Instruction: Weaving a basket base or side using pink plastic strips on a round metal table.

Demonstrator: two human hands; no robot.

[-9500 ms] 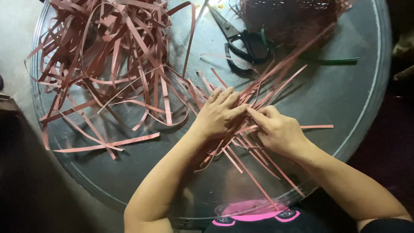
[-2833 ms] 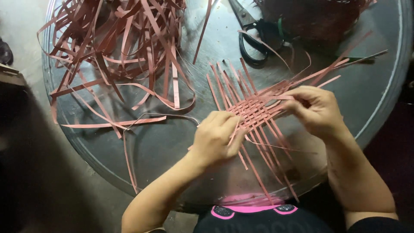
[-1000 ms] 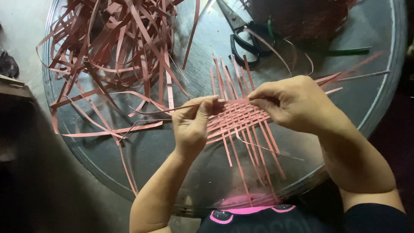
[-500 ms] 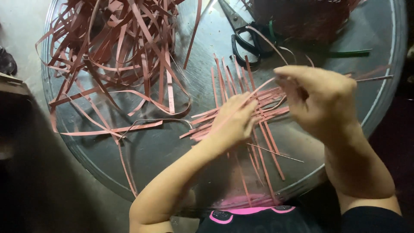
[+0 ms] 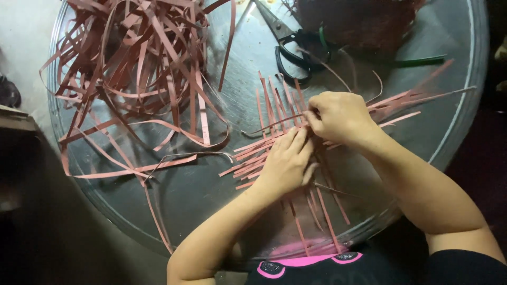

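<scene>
My left hand (image 5: 285,166) presses flat, fingers together, on the half-woven mat of reddish-brown flat strips (image 5: 274,142) lying mid-counter on the round metal counter (image 5: 454,132). My right hand (image 5: 338,116) has its fingers pinched on one strip at the mat's upper edge.

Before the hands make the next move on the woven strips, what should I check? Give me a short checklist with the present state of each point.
1. Left hand lies flat on the woven mat, pressing it to the round metal tray: ok.
2. Right hand has a grip on a strip at the mat's upper edge: ok; which strip, cannot tell.
3. Crossings under both hands are even: cannot tell, hidden.
4. Loose strips pile lies apart from the mat, on the left: ok.
5. Scissors lie apart from both hands, at the far side: ok.
</scene>
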